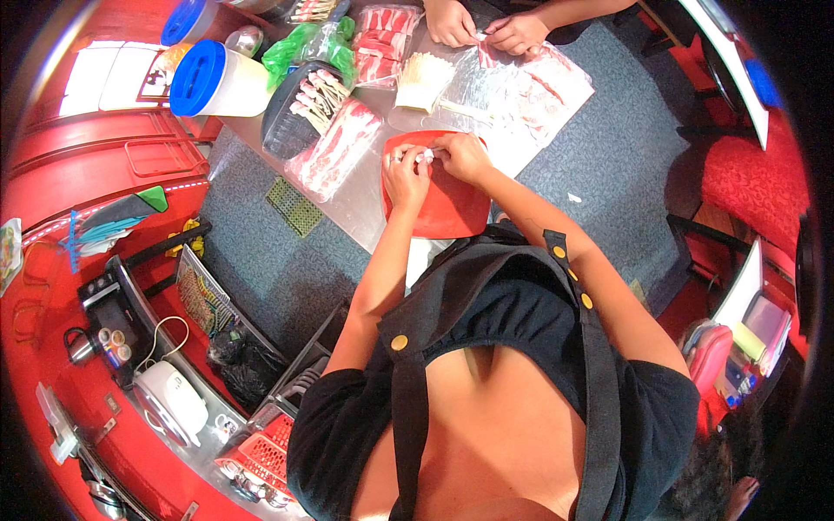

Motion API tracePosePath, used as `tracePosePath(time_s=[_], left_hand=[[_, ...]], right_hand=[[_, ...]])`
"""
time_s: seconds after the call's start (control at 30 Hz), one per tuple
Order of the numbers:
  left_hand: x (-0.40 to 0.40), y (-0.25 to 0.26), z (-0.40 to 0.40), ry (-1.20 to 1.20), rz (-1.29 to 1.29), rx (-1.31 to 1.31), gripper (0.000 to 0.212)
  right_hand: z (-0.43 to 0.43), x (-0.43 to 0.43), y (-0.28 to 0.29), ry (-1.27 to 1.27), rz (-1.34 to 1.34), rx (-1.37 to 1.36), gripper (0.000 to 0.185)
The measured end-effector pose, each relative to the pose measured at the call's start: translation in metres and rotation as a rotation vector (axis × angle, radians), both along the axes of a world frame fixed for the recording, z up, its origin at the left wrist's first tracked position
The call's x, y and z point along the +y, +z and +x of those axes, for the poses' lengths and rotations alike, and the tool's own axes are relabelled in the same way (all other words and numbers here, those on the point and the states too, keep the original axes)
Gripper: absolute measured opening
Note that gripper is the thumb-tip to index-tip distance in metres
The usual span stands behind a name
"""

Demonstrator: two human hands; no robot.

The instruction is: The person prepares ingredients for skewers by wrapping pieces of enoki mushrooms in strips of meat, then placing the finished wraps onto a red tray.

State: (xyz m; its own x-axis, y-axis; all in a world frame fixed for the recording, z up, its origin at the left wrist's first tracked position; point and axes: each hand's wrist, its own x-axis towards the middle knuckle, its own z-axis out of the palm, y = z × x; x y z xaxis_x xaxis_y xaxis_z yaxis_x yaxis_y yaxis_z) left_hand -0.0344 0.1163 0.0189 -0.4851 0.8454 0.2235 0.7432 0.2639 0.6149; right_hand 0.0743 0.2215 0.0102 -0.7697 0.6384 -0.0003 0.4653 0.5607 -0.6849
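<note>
Over a red plastic board or tray [446, 208] on the near end of the table, my left hand [407, 176] pinches a small pale pink-and-white roll [425, 155], seemingly bacon. The fingertips of my right hand [464, 158] meet it from the other side; whether a stick is in it is hidden by the fingers. Left of the board lies a clear pack of sliced bacon [335, 153]. A black tray [287, 120] beyond it carries several skewered bacon rolls [319, 101]. Past the board is a bundle of wooden sticks [422, 81].
Across the table, another person's hands [485, 32] handle a bacon strip above opened bacon packaging [547, 98]. A blue-lidded container [221, 78], a green plastic bag [287, 49] and another bacon pack [386, 45] crowd the far left. A red chair [749, 169] stands right.
</note>
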Motion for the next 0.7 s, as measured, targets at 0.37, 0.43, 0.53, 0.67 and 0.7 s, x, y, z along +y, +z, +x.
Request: tracePosePath(time_s=[0.37,0.43,0.53,0.67,0.7], left_hand=[[0.008,-0.009,-0.005,0.078,-0.027,0.016,0.017],[0.008,-0.01,-0.003,0.11,-0.044,-0.001,0.02],[0.006,-0.017,-0.002,0.223,0.126,-0.056,0.024],[0.001,-0.018,0.014,0.44,0.196,-0.678,0.031],[0.0,-0.015,0.016,0.533,0.174,-0.945,0.03]], right_hand=[[-0.001,-0.005,0.014,0.014,0.068,-0.042,0.029],[-0.002,-0.003,0.01,-0.008,0.039,-0.056,0.028],[-0.007,-0.004,0.002,-0.061,-0.035,-0.024,0.023],[-0.01,-0.008,-0.016,-0.243,-0.426,0.124,0.016],[-0.011,-0.009,-0.014,-0.242,-0.425,0.122,0.016]])
